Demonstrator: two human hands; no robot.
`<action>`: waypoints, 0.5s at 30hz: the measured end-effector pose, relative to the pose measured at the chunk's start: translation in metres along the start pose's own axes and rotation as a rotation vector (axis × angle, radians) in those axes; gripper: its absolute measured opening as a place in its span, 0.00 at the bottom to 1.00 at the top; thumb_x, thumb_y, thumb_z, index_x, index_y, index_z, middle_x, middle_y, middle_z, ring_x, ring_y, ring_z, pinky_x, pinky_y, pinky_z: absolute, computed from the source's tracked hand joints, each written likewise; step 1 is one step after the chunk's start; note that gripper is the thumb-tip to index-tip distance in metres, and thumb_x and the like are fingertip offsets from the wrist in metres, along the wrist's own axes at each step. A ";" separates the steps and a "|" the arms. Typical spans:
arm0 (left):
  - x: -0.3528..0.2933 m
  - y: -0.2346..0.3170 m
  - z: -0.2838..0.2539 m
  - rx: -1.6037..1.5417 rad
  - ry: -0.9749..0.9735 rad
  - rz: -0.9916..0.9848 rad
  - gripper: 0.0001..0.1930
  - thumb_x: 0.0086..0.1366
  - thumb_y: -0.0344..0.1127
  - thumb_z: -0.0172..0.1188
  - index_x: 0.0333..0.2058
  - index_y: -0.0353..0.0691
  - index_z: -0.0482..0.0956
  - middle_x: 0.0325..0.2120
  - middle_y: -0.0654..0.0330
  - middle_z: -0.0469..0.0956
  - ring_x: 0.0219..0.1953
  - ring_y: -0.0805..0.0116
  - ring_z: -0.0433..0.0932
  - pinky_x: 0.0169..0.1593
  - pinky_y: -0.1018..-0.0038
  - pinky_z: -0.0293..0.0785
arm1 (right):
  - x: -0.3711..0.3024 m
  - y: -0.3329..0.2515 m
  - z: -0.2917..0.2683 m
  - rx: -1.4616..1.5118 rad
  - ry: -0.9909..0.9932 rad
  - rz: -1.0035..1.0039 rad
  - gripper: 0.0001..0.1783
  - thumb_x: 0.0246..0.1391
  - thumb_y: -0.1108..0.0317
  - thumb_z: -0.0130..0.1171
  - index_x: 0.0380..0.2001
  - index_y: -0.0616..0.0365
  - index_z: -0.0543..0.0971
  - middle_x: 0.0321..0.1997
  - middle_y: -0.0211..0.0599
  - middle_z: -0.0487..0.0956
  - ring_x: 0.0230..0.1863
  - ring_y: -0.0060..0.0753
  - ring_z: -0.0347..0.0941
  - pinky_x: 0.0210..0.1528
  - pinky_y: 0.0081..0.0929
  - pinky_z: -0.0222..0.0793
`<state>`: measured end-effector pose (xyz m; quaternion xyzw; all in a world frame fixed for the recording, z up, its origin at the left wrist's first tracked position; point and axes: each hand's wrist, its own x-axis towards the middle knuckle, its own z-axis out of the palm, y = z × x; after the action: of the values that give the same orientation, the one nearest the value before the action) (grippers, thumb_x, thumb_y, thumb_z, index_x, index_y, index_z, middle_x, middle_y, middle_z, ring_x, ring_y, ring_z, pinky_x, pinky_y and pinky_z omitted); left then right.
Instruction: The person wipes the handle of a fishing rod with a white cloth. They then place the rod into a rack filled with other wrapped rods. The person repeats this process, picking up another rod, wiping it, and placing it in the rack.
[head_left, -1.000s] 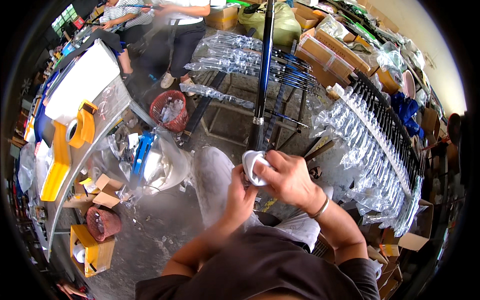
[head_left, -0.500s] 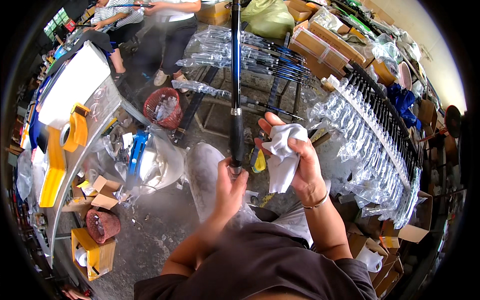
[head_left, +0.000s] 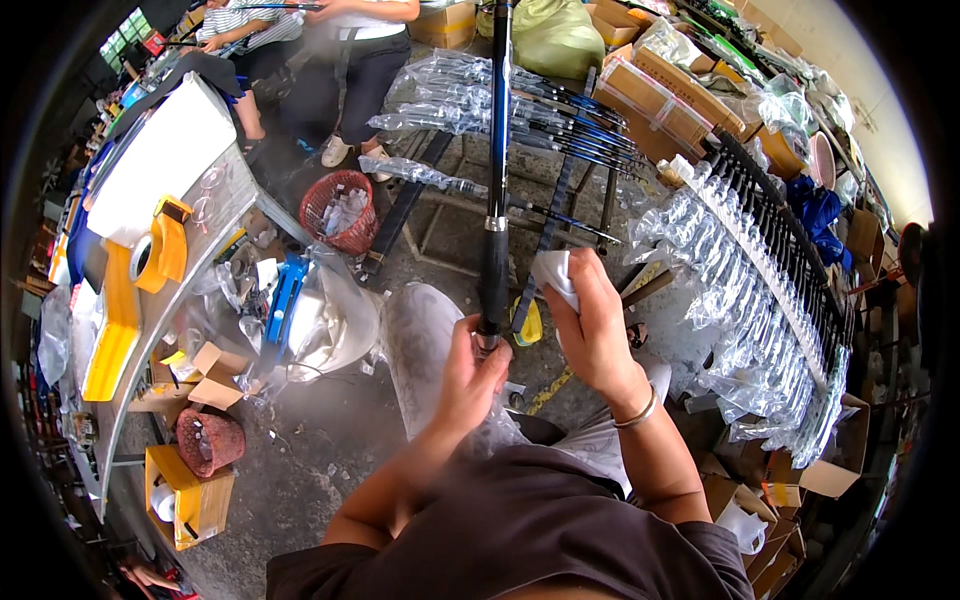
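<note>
The step in hand looks like wiping down the long, glossy black-and-blue rod (head_left: 499, 130) with the crumpled white cloth (head_left: 554, 276). The next move, I judge, calls for your right hand (head_left: 595, 330) to bring the cloth leftward onto the shaft while your left hand (head_left: 472, 375) steadies it. Your left fingers and thumb are clamped round the rod's lower end, just below its matte black grip section (head_left: 494, 285); the shaft runs up out of view. Your right fingers are closed on the cloth, which sticks out beside the rod without touching it.
</note>
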<state>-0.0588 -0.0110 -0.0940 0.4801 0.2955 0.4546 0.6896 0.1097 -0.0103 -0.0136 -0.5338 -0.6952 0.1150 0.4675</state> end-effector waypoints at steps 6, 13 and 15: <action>-0.002 0.001 0.003 -0.005 -0.063 0.024 0.13 0.69 0.31 0.51 0.47 0.37 0.58 0.25 0.63 0.67 0.18 0.79 0.63 0.21 0.82 0.61 | 0.019 -0.002 0.004 -0.362 0.108 -0.328 0.21 0.37 0.75 0.61 0.41 0.54 0.76 0.43 0.45 0.71 0.37 0.46 0.71 0.34 0.36 0.70; -0.002 -0.004 0.003 0.139 -0.028 0.118 0.16 0.67 0.30 0.55 0.47 0.37 0.57 0.24 0.62 0.67 0.17 0.80 0.63 0.20 0.82 0.60 | -0.007 -0.001 0.013 -0.431 -0.024 -0.399 0.20 0.38 0.70 0.60 0.41 0.49 0.76 0.40 0.41 0.71 0.34 0.41 0.70 0.32 0.33 0.72; -0.003 -0.008 0.001 0.104 -0.029 0.083 0.20 0.64 0.27 0.58 0.48 0.36 0.57 0.26 0.63 0.68 0.20 0.80 0.65 0.22 0.82 0.63 | 0.005 -0.001 0.007 -0.458 0.013 -0.430 0.20 0.38 0.69 0.60 0.41 0.49 0.77 0.40 0.41 0.71 0.34 0.40 0.70 0.32 0.33 0.71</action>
<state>-0.0560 -0.0148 -0.1015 0.5336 0.2882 0.4598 0.6487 0.1035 -0.0042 -0.0141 -0.4668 -0.7969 -0.1493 0.3533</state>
